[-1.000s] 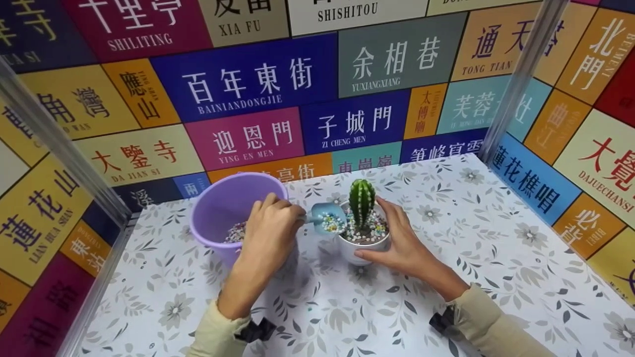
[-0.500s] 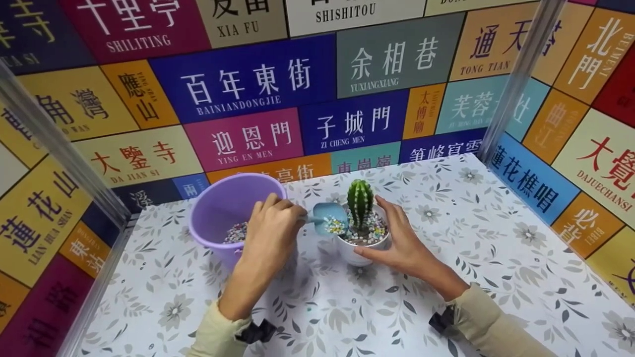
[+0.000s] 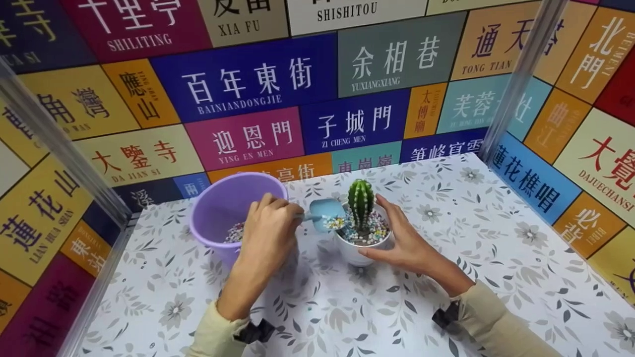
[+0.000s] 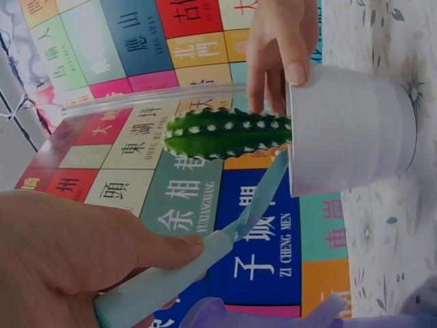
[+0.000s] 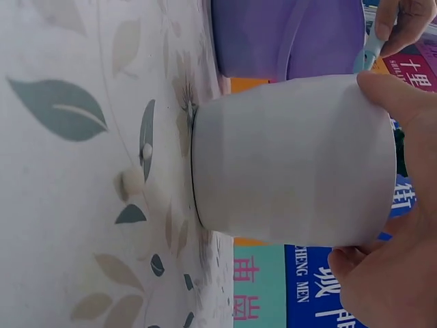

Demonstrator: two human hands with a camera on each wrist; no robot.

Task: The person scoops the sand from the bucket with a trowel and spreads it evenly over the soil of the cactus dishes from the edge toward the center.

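Observation:
My left hand [image 3: 270,233] grips the handle of a small blue shovel [image 3: 325,210], its thumb along the handle [image 4: 164,280] in the left wrist view. Small multicoloured pebbles lie in the scoop, whose tip is at the left rim of a white pot [image 3: 358,254]. A ribbed green cactus [image 3: 361,201] stands upright in that pot, with pebbles and some dark soil round its base. My right hand [image 3: 409,245] holds the pot's right side, thumb at the front and fingers behind. The right wrist view shows the pot [image 5: 287,164] standing on the table.
A purple bucket [image 3: 213,223] with pebbles in it stands left of the pot, partly behind my left hand. White cloth with grey leaves and flowers covers the table [image 3: 347,317]. Colourful panels with lettering [image 3: 243,79] enclose the back and sides.
The shovel tilts a little and shifts slightly at the pot's rim. Fewer pebbles lie in the scoop, and more show round the cactus. My right hand keeps its hold on the pot.

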